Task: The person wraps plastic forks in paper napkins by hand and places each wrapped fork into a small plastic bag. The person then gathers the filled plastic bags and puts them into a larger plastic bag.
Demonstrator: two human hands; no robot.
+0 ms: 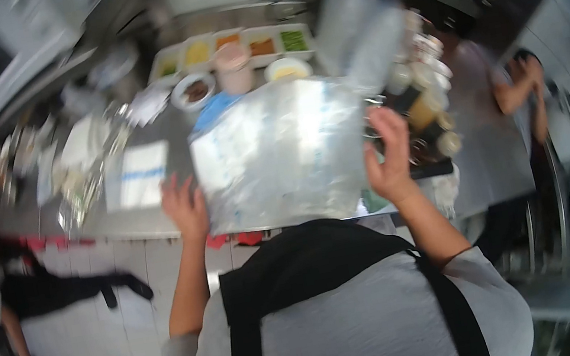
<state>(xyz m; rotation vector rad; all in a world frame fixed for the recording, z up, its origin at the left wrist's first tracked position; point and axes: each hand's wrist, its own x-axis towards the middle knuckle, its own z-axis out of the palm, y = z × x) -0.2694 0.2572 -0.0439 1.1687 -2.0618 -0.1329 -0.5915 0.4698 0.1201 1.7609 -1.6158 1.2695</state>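
Observation:
A large see-through plastic sheet or bag (pixel 284 170) with faint blue print lies spread over the counter in front of me, shiny and a little wrinkled. My left hand (pixel 186 206) is at its left edge, fingers spread and pointing away from me. At the right edge is my right hand (pixel 392 152), thumb apart from the raised fingers, grasping nothing visible. Blue plastic (pixel 215 110) shows at the sheet's far left corner. Left of my left hand lies a white packet (pixel 140 175) with blue lettering.
Behind the sheet stand white trays of chopped food (pixel 261 45), a bowl of dark food (pixel 194 91), a pink tub (pixel 234 68) and a bowl of yellow food (pixel 288 69). Bottles and jars (pixel 428 97) crowd the right. One person (pixel 523 89) stands at right, another (pixel 17 291) at left.

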